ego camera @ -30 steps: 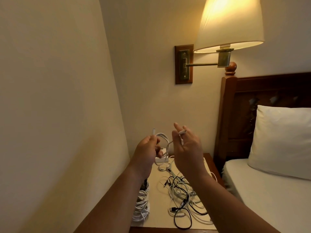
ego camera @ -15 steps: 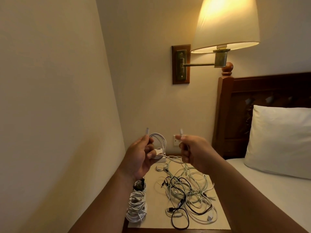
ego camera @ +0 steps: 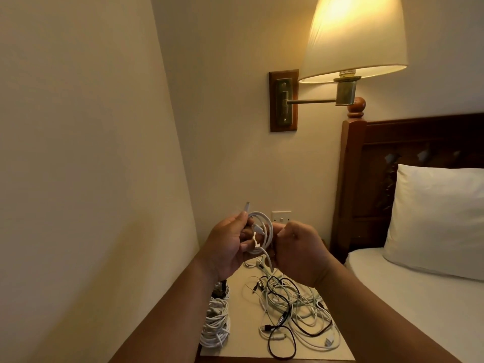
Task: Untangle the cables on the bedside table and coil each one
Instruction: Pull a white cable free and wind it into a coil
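Note:
A white cable (ego camera: 263, 231) is looped into a small coil held up above the bedside table (ego camera: 243, 334). My left hand (ego camera: 227, 247) grips the coil, with one plug end sticking up past its fingers. My right hand (ego camera: 298, 250) is curled close against the coil's right side and holds the cable's loose end. Below them a tangle of white and black cables (ego camera: 293, 307) lies spread on the table top. A finished white coil (ego camera: 216, 323) lies at the table's left edge, with a dark coil (ego camera: 219, 288) just behind it.
A lit wall lamp (ego camera: 353, 40) hangs above on a brass arm. A white wall socket (ego camera: 281, 216) sits behind the hands. The wall runs close along the left. A wooden headboard (ego camera: 419, 142), a pillow (ego camera: 437, 218) and the bed (ego camera: 419, 297) are at the right.
My right hand has come in from the right to the coil in my left hand, bringing the cable's end with it. The hands are now close together.

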